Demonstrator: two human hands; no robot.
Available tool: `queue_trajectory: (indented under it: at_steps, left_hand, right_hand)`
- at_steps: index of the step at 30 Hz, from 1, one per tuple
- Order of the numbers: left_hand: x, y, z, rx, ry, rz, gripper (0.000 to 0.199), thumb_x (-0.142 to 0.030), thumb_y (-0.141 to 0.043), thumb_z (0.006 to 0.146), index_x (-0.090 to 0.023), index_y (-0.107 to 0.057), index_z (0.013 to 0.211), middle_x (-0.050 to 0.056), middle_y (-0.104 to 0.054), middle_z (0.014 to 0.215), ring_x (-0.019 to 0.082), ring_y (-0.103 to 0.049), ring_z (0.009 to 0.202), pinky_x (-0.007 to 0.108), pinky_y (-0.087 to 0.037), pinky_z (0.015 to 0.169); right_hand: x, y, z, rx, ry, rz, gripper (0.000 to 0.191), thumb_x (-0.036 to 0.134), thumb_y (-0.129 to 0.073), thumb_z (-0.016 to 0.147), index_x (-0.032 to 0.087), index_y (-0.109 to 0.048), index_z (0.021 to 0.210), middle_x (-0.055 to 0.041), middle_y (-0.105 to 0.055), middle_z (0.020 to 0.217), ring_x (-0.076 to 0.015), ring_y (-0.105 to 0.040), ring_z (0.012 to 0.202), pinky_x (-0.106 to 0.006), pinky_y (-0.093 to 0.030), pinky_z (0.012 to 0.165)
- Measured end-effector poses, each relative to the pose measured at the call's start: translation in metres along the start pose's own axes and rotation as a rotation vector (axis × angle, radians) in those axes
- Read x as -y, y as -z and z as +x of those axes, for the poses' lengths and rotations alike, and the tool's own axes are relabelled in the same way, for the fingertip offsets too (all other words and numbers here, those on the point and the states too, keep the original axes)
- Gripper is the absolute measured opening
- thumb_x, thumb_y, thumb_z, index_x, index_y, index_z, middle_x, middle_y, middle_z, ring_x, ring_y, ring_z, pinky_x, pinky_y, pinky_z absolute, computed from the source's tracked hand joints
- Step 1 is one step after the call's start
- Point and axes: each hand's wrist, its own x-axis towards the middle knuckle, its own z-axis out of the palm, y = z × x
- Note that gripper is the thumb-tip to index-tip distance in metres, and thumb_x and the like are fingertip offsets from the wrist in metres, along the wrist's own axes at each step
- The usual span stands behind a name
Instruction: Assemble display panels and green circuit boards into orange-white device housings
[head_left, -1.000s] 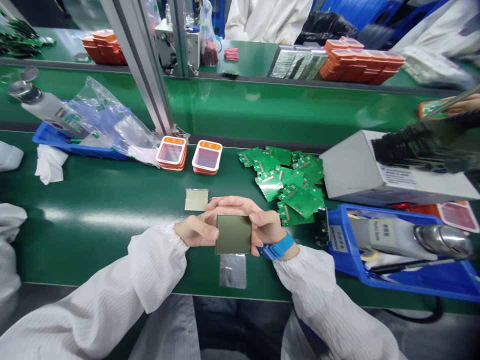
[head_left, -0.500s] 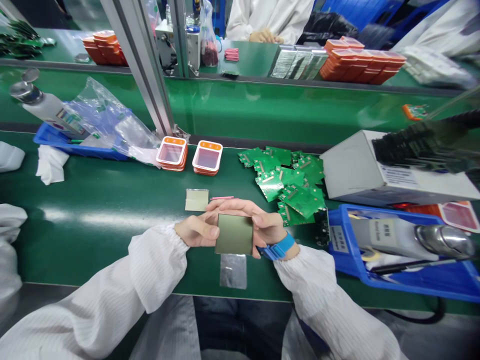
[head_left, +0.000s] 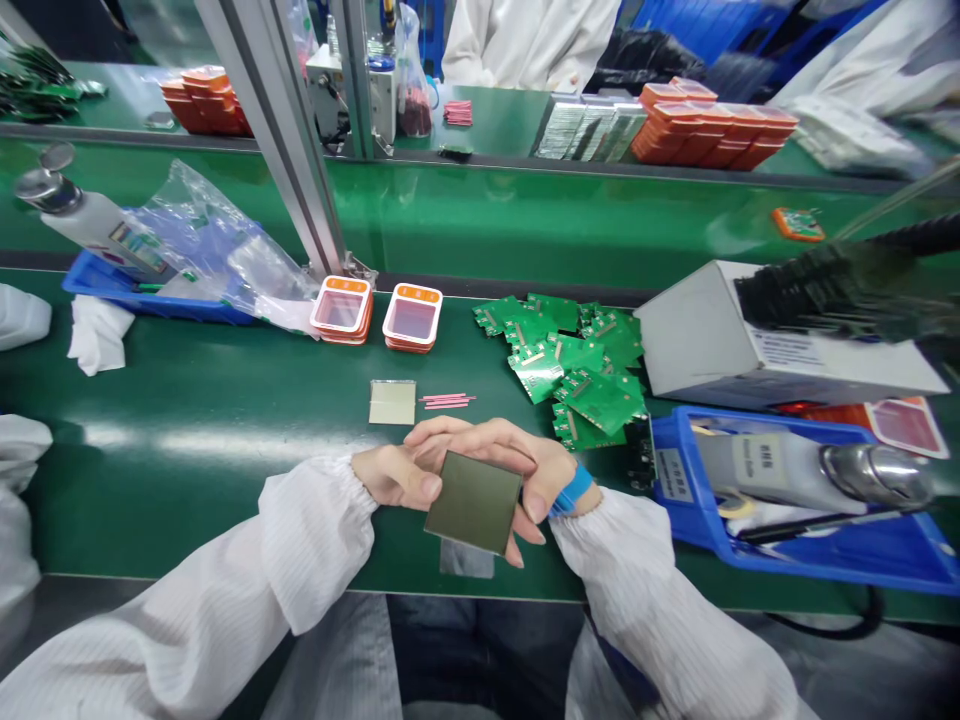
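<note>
A dark grey-green square LCD panel is held tilted above the near part of the table. My left hand pinches its left edge, thumb in front and fingers behind. My right hand, with a blue wrist strap, is closed about the right edge, its fingers partly hidden behind the panel. Just below, a clear film square lies on the table, partly covered by the panel. Beyond my hands are a pale square panel and several thin pink strips.
Green circuit boards lie piled at right, beside a white box and a blue tray with a bottle. Two stacks of orange-and-white frames stand ahead. A metal post rises at left. A co-worker sits opposite.
The LCD panel has turned clockwise and tilted, coming slightly lower and nearer. My right hand's fingers have shifted around its edge. More of the pink strips now shows.
</note>
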Motion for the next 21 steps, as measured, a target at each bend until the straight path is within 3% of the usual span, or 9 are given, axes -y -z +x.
queue_trajectory:
  at_steps: [4,8,11,15,19,21]
  left_hand:
    - [0.006,0.000,0.000,0.006,0.016,-0.005,0.073,-0.046,-0.080,0.062,-0.020,-0.056,0.126,0.012,-0.067,0.111,0.029,-0.060,0.113,0.040,-0.042,0.099]
    - [0.012,0.000,0.002,0.005,0.002,0.006,0.078,-0.046,-0.081,0.063,-0.024,-0.052,0.131,0.013,-0.060,0.126,0.031,-0.053,0.123,0.044,-0.038,0.104]
    - [0.014,0.001,0.003,0.008,0.004,0.005,0.077,-0.043,-0.082,0.063,-0.024,-0.052,0.131,0.014,-0.057,0.131,0.031,-0.051,0.125,0.044,-0.038,0.104]
    - [0.014,0.000,0.005,0.049,0.019,-0.024,0.074,-0.045,-0.078,0.068,-0.022,-0.051,0.133,0.014,-0.064,0.120,0.029,-0.063,0.109,0.045,-0.042,0.099]
    - [0.013,-0.006,0.007,0.007,-0.019,-0.063,0.067,-0.041,-0.078,0.069,-0.022,-0.055,0.129,0.012,-0.062,0.124,0.027,-0.058,0.117,0.041,-0.040,0.102]
    - [0.013,-0.008,0.009,-0.028,-0.034,-0.091,0.064,-0.041,-0.078,0.070,-0.022,-0.055,0.127,0.012,-0.059,0.128,0.028,-0.056,0.120,0.045,-0.037,0.104]
  right_hand:
    - [0.000,0.003,0.000,0.018,-0.018,-0.014,0.065,0.047,-0.082,0.059,0.027,-0.066,0.119,-0.0100,-0.047,0.140,-0.0354,-0.036,0.135,-0.051,-0.031,0.108]
    - [0.000,0.005,-0.001,0.033,-0.054,-0.071,0.074,0.055,-0.083,0.056,0.019,-0.066,0.119,-0.0148,-0.052,0.132,-0.0374,-0.029,0.138,-0.049,-0.029,0.110]
    - [0.002,0.007,-0.001,0.087,-0.060,-0.083,0.074,0.054,-0.084,0.055,0.022,-0.066,0.119,-0.0130,-0.042,0.142,-0.0377,-0.031,0.137,-0.049,-0.028,0.111]
    - [0.004,0.008,-0.001,0.120,-0.051,-0.100,0.072,0.054,-0.084,0.057,0.024,-0.066,0.120,-0.0129,-0.042,0.143,-0.0368,-0.035,0.135,-0.051,-0.029,0.110]
    - [0.004,0.006,-0.001,0.057,-0.042,-0.070,0.068,0.054,-0.084,0.055,0.024,-0.069,0.114,-0.0133,-0.048,0.139,-0.0355,-0.041,0.131,-0.052,-0.033,0.107]
    - [0.000,0.005,-0.001,-0.021,-0.011,-0.041,0.069,0.058,-0.085,0.050,0.022,-0.071,0.108,-0.0133,-0.053,0.133,-0.0348,-0.044,0.128,-0.051,-0.036,0.106]
